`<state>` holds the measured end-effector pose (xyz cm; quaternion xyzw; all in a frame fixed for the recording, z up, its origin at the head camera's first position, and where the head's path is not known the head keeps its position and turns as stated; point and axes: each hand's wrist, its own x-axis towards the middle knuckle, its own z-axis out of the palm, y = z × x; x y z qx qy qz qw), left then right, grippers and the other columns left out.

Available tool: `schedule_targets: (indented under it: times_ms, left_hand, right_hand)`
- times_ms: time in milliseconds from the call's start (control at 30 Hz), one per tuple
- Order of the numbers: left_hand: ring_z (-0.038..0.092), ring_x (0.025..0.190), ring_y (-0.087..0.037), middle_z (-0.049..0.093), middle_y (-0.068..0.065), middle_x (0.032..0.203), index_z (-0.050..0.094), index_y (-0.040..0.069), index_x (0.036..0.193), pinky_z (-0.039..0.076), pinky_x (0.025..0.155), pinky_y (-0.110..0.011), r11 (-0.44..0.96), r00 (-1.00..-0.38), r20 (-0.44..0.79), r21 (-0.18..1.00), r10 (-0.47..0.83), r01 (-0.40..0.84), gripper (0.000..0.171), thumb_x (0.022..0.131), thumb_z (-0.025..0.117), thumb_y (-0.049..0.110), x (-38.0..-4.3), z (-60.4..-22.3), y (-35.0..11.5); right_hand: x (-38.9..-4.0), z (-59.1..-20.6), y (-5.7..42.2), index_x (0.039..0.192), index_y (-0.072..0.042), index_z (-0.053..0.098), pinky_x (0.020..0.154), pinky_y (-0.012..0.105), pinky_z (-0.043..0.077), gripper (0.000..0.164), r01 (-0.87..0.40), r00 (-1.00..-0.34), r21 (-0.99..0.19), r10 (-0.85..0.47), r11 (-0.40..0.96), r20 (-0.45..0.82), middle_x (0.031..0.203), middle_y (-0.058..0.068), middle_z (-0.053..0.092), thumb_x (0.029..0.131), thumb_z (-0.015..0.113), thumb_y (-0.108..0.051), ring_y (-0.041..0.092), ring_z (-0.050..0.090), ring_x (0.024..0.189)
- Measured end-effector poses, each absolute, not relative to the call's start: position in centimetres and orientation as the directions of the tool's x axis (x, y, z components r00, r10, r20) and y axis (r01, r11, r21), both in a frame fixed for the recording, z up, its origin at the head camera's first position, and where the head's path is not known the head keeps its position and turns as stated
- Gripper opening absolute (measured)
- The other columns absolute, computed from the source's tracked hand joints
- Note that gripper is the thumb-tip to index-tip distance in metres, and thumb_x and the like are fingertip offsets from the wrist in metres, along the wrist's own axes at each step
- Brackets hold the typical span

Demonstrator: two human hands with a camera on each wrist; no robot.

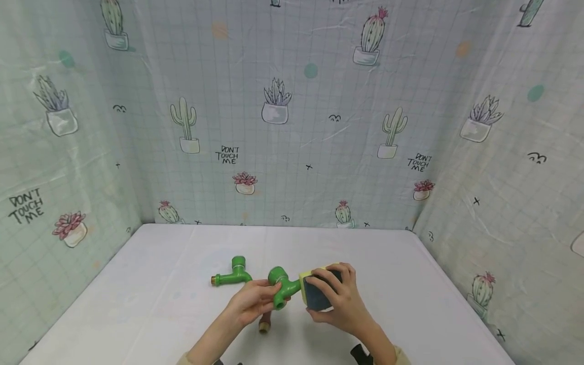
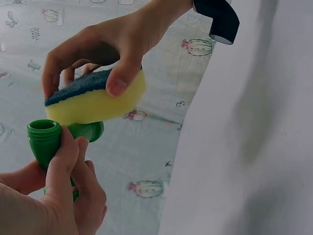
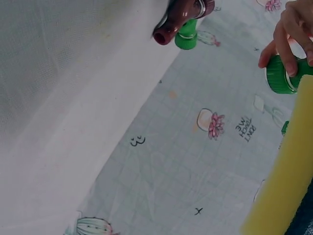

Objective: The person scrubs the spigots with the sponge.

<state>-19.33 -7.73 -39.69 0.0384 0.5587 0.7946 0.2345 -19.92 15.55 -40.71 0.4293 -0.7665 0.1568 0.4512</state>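
Note:
My left hand [image 1: 252, 302] grips a green plastic tap [image 1: 287, 288] by its body, its spout opening facing down toward me in the head view. My right hand [image 1: 349, 303] holds a sponge [image 1: 317, 296], yellow with a dark blue scouring side, thumb and fingers spread over it. The sponge's yellow side lies against the tap's far pipe end, which it partly hides in the left wrist view. In the right wrist view the sponge [image 3: 286, 171] fills the right edge, with the tap's round cap [image 3: 280, 74] under the left fingers beyond it.
A second green tap [image 1: 233, 276] lies on the white table [image 1: 173, 263] left of the hands. Below the held tap, a brownish-red tap [image 1: 264, 322] with a brass-coloured end is partly hidden. A cactus-print curtain [image 1: 292, 137] encloses the table at the back and sides.

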Motion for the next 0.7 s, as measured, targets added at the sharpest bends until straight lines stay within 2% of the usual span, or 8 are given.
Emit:
schedule_targets:
  times_ms: [133,233,367,433,533,700]
  left_hand:
    - [0.062,0.096,-0.023,0.059,-0.016,0.106,0.021,-0.018,0.131,0.049,0.087,-0.033,-0.280,-0.887,-0.204,0.899,0.414,-0.337,0.061,0.089,0.054,0.011,-19.16,-39.56,-7.90]
    - [0.062,0.096,-0.025,0.055,-0.023,0.113,0.015,-0.017,0.133,0.050,0.086,-0.034,-0.265,-0.890,-0.195,0.909,0.411,-0.321,0.064,0.089,0.053,0.010,-18.94,-39.50,-8.00]
    - [0.064,0.093,-0.028,0.041,-0.036,0.124,0.009,-0.005,0.140,0.052,0.082,-0.035,-0.221,-0.894,-0.155,0.938,0.420,-0.267,0.069,0.088,0.054,0.009,-18.63,-39.57,-7.89]
    - [0.065,0.091,-0.028,0.035,-0.039,0.127,0.011,0.004,0.142,0.053,0.079,-0.035,-0.200,-0.887,-0.135,0.949,0.441,-0.244,0.068,0.089,0.053,0.008,-18.47,-39.56,-7.83]
    - [0.065,0.088,-0.027,0.037,-0.036,0.125,0.019,0.010,0.143,0.054,0.076,-0.033,-0.159,-0.858,-0.112,0.963,0.501,-0.219,0.062,0.090,0.051,0.007,-18.38,-39.33,-7.82]
    - [0.066,0.086,-0.025,0.048,-0.026,0.115,0.033,0.004,0.137,0.055,0.071,-0.030,-0.053,-0.791,-0.107,0.983,0.603,-0.173,0.049,0.090,0.049,0.007,-18.52,-38.69,-7.99]
  right_hand:
    - [-19.84,-40.66,15.90,0.115,-0.015,0.056,0.082,0.045,0.028,0.055,-0.817,-0.265,0.056,-0.460,0.574,0.848,0.114,0.003,0.053,0.072,0.063,-0.049,0.024,0.037,0.101]
    - [-19.80,-40.70,16.03,0.116,-0.016,0.056,0.081,0.042,0.030,0.055,-0.819,-0.306,-0.011,-0.421,0.574,0.854,0.115,0.004,0.053,0.074,0.059,-0.051,0.023,0.035,0.103]
    - [-19.80,-40.59,15.83,0.115,-0.014,0.056,0.082,0.041,0.029,0.055,-0.830,-0.302,-0.031,-0.402,0.557,0.865,0.115,0.005,0.053,0.074,0.061,-0.049,0.023,0.034,0.103]
    - [-19.85,-40.43,15.70,0.115,-0.013,0.057,0.082,0.042,0.028,0.054,-0.836,-0.286,-0.024,-0.398,0.548,0.872,0.115,0.006,0.054,0.073,0.062,-0.048,0.024,0.035,0.102]
    - [-19.89,-40.17,15.54,0.115,-0.014,0.057,0.082,0.041,0.028,0.054,-0.840,-0.274,-0.015,-0.400,0.543,0.874,0.115,0.006,0.054,0.073,0.062,-0.048,0.024,0.035,0.102]
    - [-19.87,-39.87,15.44,0.116,-0.014,0.057,0.083,0.042,0.027,0.055,-0.843,-0.271,0.000,-0.426,0.537,0.863,0.115,0.004,0.054,0.074,0.061,-0.049,0.024,0.035,0.102]
